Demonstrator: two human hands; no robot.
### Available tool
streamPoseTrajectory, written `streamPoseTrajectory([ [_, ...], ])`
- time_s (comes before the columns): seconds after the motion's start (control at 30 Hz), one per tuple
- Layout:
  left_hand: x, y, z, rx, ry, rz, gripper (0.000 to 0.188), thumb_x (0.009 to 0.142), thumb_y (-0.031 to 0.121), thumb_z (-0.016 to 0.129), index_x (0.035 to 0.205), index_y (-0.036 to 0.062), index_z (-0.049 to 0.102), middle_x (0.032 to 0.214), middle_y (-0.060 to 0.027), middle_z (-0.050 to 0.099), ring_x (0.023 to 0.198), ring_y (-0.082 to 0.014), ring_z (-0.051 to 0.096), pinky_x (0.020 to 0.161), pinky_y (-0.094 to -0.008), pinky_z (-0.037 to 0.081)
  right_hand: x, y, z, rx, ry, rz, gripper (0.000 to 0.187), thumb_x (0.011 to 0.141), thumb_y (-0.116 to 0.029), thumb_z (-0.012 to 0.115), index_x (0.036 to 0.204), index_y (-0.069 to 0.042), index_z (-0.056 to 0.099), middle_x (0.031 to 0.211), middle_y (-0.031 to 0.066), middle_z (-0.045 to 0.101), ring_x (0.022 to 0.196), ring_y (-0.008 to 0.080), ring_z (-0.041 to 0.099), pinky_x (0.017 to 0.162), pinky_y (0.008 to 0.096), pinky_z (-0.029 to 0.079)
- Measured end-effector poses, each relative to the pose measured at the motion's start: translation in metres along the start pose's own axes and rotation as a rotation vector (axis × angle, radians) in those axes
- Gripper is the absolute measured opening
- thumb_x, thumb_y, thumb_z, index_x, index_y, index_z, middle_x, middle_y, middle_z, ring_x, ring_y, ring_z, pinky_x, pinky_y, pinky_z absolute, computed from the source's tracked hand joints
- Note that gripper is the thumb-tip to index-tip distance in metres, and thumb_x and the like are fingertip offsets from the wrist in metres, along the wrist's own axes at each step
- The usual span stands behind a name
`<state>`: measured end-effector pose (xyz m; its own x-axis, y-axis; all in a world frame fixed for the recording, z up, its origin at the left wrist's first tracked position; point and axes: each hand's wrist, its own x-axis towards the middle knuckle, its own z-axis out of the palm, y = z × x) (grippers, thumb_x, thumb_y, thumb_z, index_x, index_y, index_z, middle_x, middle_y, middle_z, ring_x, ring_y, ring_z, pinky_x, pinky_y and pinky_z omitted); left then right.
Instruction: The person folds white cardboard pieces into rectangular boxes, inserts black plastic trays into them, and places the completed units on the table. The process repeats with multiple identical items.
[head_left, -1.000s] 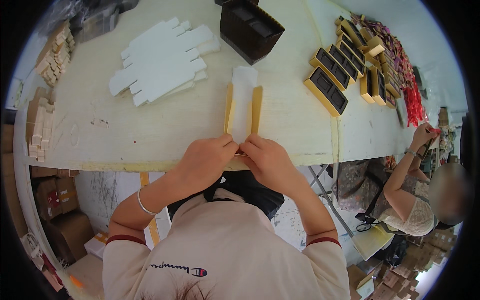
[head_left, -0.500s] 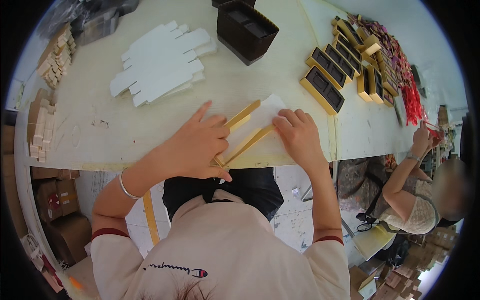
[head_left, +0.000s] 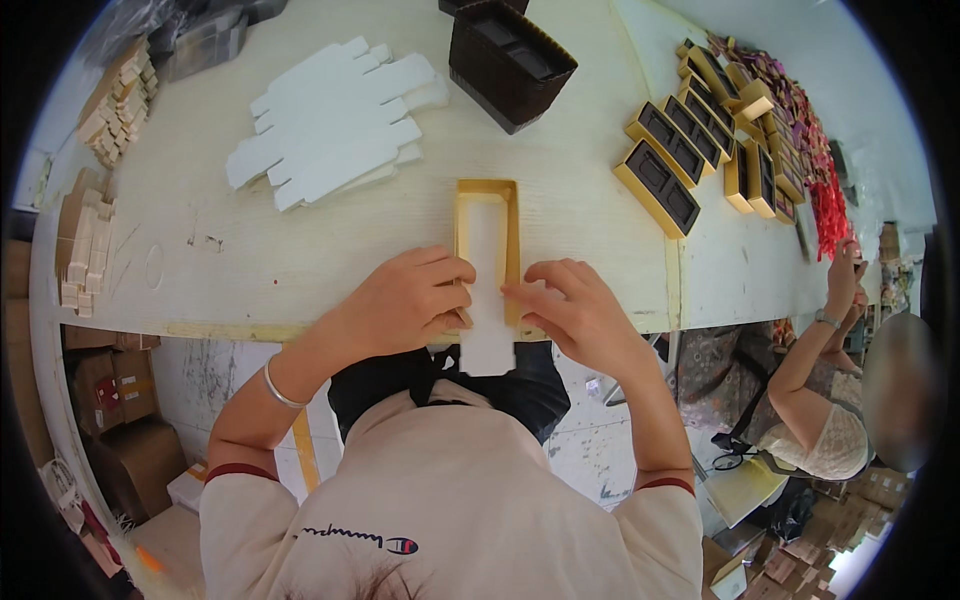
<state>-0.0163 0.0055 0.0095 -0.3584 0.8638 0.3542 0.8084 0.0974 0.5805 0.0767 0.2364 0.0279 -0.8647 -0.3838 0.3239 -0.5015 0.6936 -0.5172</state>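
Observation:
A gold cardboard box (head_left: 511, 232) lies in front of me with its walls raised, its length running away from me. White card (head_left: 487, 345) lines its floor and sticks out of the near end past the table edge. Curled against the box's left wall, my left hand (head_left: 418, 298) is closed on it near the front. My right hand (head_left: 568, 303) pinches the right wall between thumb and fingers. The near corners are partly covered by my fingers.
Flat white box blanks (head_left: 335, 125) are stacked at the back left. Dark brown trays (head_left: 510, 65) are nested beyond the box. Several gold boxes with dark inserts (head_left: 657, 188) stand to the right. A co-worker's hand (head_left: 843, 285) is at the far right, by red ribbons (head_left: 830, 215).
The box has turned from slanting to pointing straight away from me, and its splayed walls now stand as a long frame. Both hands have shifted to its near sides.

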Motion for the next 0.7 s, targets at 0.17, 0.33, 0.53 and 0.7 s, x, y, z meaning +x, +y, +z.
streamPoseTrajectory([
  [0.17,0.002,0.003,0.008,-0.046,0.08,-0.075,0.018,0.071,0.005,0.073,0.085,0.0042,0.062,0.093,-0.0066,0.061,0.082,-0.0267,0.057,0.071,-0.036,0.049,0.012,0.005,0.013,0.027,-0.07,-0.037,0.018,0.073,-0.009,0.071,0.088,-0.007,0.061,0.083,0.0083,0.052,0.078,0.027,0.053,0.071,0.0363,0.042],
  [0.33,0.011,0.012,0.004,-0.097,0.029,-0.182,0.018,0.073,0.002,0.07,0.089,0.0035,0.062,0.09,-0.0086,0.061,0.08,-0.0282,0.058,0.069,-0.0368,0.049,0.012,-0.003,0.028,0.034,0.053,0.038,0.013,0.074,-0.004,0.068,0.079,-0.004,0.056,0.079,0.0097,0.049,0.076,0.0285,0.052,0.069,0.0371,0.042],
  [0.53,0.012,0.009,0.016,-0.126,0.047,-0.21,0.011,0.075,0.001,0.069,0.086,0.0029,0.066,0.082,-0.0088,0.06,0.071,-0.0269,0.058,0.062,-0.0339,0.048,0.001,-0.003,0.035,0.068,0.057,0.115,0.025,0.069,0.001,0.068,0.092,-0.005,0.06,0.085,0.0106,0.053,0.078,0.0302,0.051,0.07,0.0387,0.043],
  [0.7,0.008,0.013,0.018,-0.177,0.07,-0.289,0.004,0.078,0.003,0.066,0.082,0.0041,0.067,0.077,-0.0059,0.058,0.066,-0.025,0.058,0.058,-0.0346,0.047,-0.015,-0.018,0.016,-0.078,0.025,0.078,0.038,0.071,-0.002,0.067,0.109,-0.002,0.061,0.109,0.0132,0.058,0.096,0.0299,0.055,0.081,0.0382,0.045],
])
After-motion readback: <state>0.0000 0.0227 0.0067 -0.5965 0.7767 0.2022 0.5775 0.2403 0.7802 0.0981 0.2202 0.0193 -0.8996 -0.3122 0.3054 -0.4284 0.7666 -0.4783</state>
